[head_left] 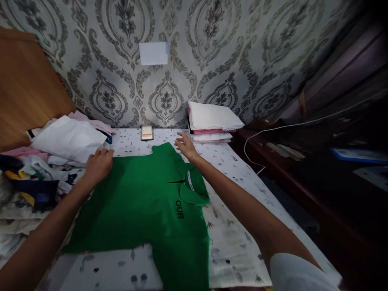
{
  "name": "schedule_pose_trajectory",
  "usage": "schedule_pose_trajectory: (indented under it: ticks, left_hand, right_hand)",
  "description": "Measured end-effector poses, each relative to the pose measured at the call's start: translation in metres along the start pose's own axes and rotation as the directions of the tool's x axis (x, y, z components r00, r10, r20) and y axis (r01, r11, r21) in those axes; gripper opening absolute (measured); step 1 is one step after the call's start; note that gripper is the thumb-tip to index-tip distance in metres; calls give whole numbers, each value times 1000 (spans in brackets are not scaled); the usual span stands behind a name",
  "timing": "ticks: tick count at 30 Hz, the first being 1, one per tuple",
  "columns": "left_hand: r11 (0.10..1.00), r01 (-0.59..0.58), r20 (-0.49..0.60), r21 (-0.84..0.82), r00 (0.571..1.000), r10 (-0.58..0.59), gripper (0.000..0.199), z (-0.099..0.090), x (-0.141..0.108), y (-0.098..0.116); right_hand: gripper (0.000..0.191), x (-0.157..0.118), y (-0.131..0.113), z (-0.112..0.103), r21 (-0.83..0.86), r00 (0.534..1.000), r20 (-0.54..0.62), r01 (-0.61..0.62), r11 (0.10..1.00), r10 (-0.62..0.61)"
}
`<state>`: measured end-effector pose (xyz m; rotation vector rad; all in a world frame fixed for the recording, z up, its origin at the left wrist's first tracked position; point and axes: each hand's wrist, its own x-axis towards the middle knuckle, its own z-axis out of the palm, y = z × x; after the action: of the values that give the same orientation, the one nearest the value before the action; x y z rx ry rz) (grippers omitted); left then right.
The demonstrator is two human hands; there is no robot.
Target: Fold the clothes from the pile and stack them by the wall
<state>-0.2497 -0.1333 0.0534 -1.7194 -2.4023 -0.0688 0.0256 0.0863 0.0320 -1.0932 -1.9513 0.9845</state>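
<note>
A green polo shirt (136, 198) lies spread on its front-up side, its collar toward the right and its hem toward the left. Black letters reading "OUR" show on the chest. My left hand (99, 165) has its fingers curled over the far corner of the hem, closed on the cloth; the fingertips are partly hidden. Just past the collar, my right hand (185, 146) hovers near the far sleeve with its fingers apart and nothing in them.
Loose crumpled clothes (66, 137) are heaped at the left beside a wooden panel (30, 81). A folded stack (214, 117) stands by the wall at the back right. A small framed card (147, 132) lies on the patterned sheet (230, 226). A white cable (281, 126) loops at the right.
</note>
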Motion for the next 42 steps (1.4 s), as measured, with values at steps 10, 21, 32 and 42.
schedule_pose_trajectory:
  ticks: [10, 21, 32, 42]
  left_hand:
    - [613, -555, 24, -562, 730, 683, 35, 34, 17, 150]
    - [687, -660, 154, -305, 678, 719, 21, 51, 156, 201]
    - [792, -591, 28, -150, 799, 601, 27, 37, 153, 210]
    - [657, -664, 98, -358, 673, 733, 25, 12, 70, 246]
  right_hand:
    - [19, -87, 56, -22, -551, 999, 14, 47, 833, -47]
    - [26, -102, 41, -32, -643, 999, 37, 21, 766, 4]
    - [29, -102, 47, -62, -453, 985, 124, -52, 890, 121]
    - [42, -104, 63, -67, -109, 992, 52, -106, 988, 112]
